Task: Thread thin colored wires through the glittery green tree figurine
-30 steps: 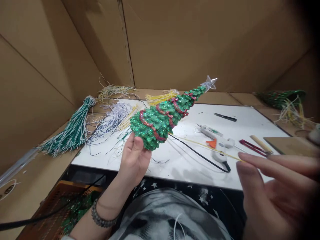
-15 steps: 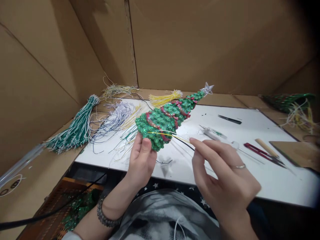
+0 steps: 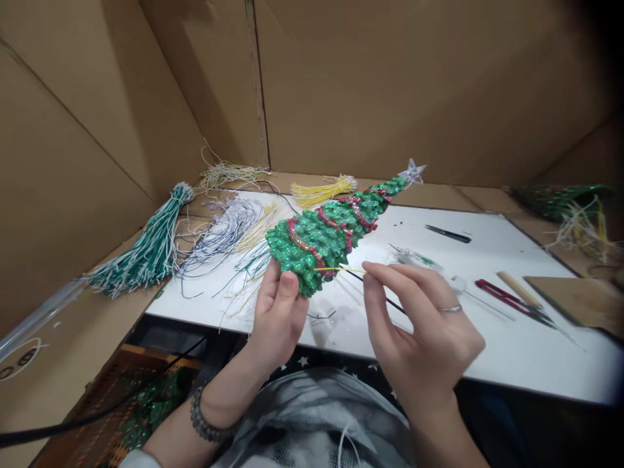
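My left hand (image 3: 277, 318) grips the base of a green glittery toy Christmas tree (image 3: 331, 229) with red garlands and a clear star (image 3: 411, 173) at its tip. The tree lies tilted, star pointing up and right. My right hand (image 3: 419, 325) pinches one thin yellow wire (image 3: 336, 269) between thumb and forefinger. The wire's free end touches the tree's lower edge. A ring sits on one right finger, a bead bracelet on my left wrist.
On the white board (image 3: 511, 351) lie bundles of green-white (image 3: 146, 247), bluish (image 3: 224, 231) and yellow wires (image 3: 319, 190), black tweezers (image 3: 447, 233), a glue gun (image 3: 424, 261) and red snips (image 3: 507, 296). Cardboard walls enclose the desk. Another tree (image 3: 556, 198) lies far right. A brown crate (image 3: 117, 416) sits lower left.
My right hand came in from the right with the yellow wire and brought its end to the tree's base. The left hand kept the tree almost still.
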### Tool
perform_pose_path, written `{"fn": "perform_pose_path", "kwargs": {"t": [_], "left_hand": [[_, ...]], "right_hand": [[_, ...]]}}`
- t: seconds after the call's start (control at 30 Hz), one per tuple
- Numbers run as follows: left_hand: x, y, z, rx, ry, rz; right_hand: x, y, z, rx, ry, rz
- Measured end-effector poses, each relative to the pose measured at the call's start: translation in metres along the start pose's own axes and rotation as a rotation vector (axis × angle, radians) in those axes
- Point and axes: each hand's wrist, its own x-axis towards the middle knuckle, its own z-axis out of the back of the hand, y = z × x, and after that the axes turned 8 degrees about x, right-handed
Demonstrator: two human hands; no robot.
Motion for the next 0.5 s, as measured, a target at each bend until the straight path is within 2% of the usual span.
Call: {"fn": "perform_pose_path", "kwargs": {"t": [0.17,0.33,0.5], "left_hand": [[-0.001,0.001,0.000,-0.018,0.022,-0.012],[-0.002,0.001,0.000,-0.022,0.038,-0.008],[-0.002,0.000,0.000,0.001,0.029,-0.008]], "right_hand": [[0.000,0.000,-0.002,0.048,0.038,0.012],[0.003,0.008,-0.005,0.165,0.028,-0.049],[0.002,0.009,0.001,0.256,0.073,-0.084]]}}
